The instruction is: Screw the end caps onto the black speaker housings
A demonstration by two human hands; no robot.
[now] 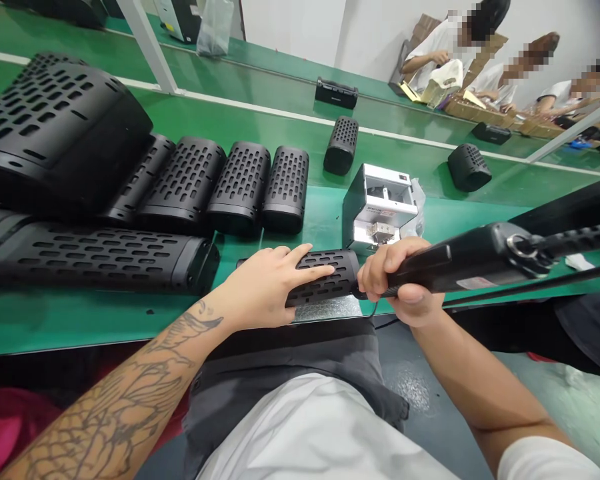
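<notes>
My right hand [405,277] is wrapped round a black electric screwdriver [460,260], its cord end pointing right and its front end at the right end of a black perforated housing [325,273]. Whether the tip meets a screw is hidden by my fingers. Across the top of that housing lies my left hand [275,283], with two fingers stretched over the slots and the thumb on the near side, gripping it against the bench. Just behind the housing stands a silver-white screw feeder [380,207].
Several black perforated housings [240,180] stand in a row at the left, beside a larger one [65,127]. A green conveyor belt [280,120] runs behind, carrying more black units [341,143]. Co-workers [435,53] sit across it. A metal post [150,47] rises at the left.
</notes>
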